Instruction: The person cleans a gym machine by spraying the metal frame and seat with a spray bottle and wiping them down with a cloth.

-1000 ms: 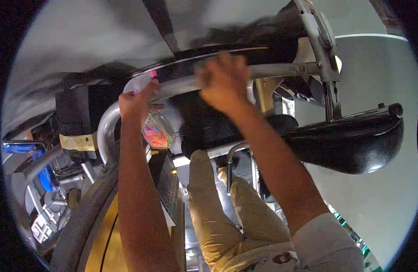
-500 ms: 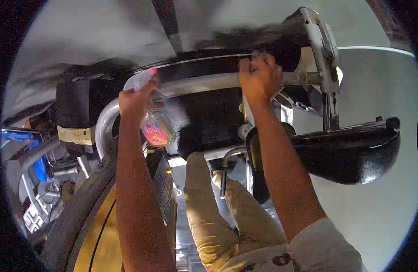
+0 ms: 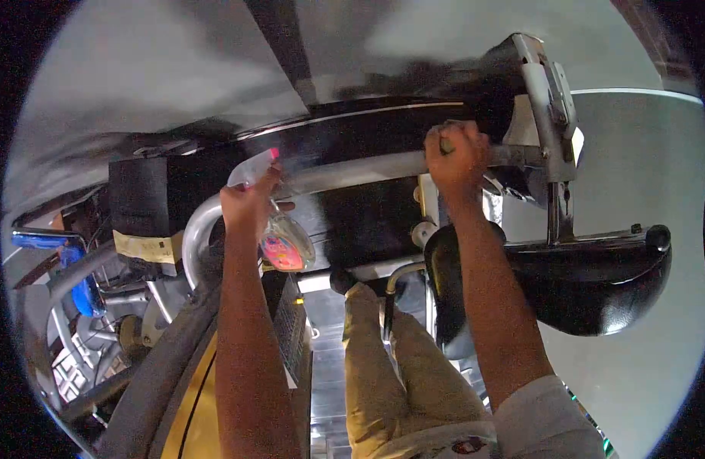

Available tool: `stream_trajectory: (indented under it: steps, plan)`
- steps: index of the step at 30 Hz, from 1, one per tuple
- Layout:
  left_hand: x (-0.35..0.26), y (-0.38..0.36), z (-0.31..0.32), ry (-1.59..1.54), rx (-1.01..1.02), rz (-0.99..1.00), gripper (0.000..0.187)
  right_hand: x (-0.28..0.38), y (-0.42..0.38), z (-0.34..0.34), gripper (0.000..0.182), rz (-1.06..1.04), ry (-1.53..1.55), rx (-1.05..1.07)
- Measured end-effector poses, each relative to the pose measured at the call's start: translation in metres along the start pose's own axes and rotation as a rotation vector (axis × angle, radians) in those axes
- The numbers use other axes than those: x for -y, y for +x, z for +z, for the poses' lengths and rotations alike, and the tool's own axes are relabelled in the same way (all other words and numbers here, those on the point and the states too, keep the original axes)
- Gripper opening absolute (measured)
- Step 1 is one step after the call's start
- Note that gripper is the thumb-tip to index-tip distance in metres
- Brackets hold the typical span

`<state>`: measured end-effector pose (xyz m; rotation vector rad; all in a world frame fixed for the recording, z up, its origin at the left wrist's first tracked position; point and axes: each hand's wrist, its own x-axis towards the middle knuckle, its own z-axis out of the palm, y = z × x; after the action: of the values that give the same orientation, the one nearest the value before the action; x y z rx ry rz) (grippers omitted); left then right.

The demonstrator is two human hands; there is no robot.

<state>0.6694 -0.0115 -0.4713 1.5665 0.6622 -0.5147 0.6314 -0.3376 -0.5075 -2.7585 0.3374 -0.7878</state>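
Observation:
My left hand is closed round the neck of a clear spray bottle. The bottle has a white trigger head with a pink nozzle and a pink label, and its nozzle points up and to the right. Behind it runs a thick grey metal tube, curving down at its left end, part of what looks like an exercise machine. My right hand is closed at the right part of this tube, its fingers curled. Something small shows between those fingers, too little of it to name.
A black padded seat hangs on the right, below an upright metal post. At left stand a black box-shaped part with a paper label and a blue-handled frame. My legs are below.
The view has shifted, so most things sit lower and further right. My left hand still holds the spray bottle. My right hand's curled fingers have turned slightly at the tube.

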Motion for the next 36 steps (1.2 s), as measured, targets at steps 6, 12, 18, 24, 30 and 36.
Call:
stream_trajectory:
  steps: [6, 12, 18, 24, 30, 36]
  plan:
    - [-0.011, -0.007, 0.002, -0.026, -0.011, 0.01, 0.034, 0.001, 0.002, -0.001, 0.018, -0.051, 0.02, 0.063]
    - [0.001, 0.001, -0.004, -0.043, 0.04, 0.001, 0.038, 0.008, 0.007, -0.011, 0.021, -0.058, -0.03, 0.137]
    - [0.006, 0.003, -0.005, -0.09, 0.059, 0.041, 0.035, 0.0, 0.002, -0.004, 0.024, -0.068, -0.049, 0.124]
    - [0.013, 0.004, -0.007, -0.119, 0.097, 0.092, 0.036, 0.008, 0.009, -0.014, 0.016, -0.081, -0.013, 0.138]
    - [0.02, 0.01, -0.011, 0.046, -0.001, 0.043, 0.035, 0.007, 0.006, -0.009, 0.015, -0.089, -0.01, 0.098]
    - [0.01, -0.001, -0.004, -0.047, 0.028, 0.092, 0.038, 0.006, 0.004, -0.012, 0.015, -0.084, -0.025, 0.111]
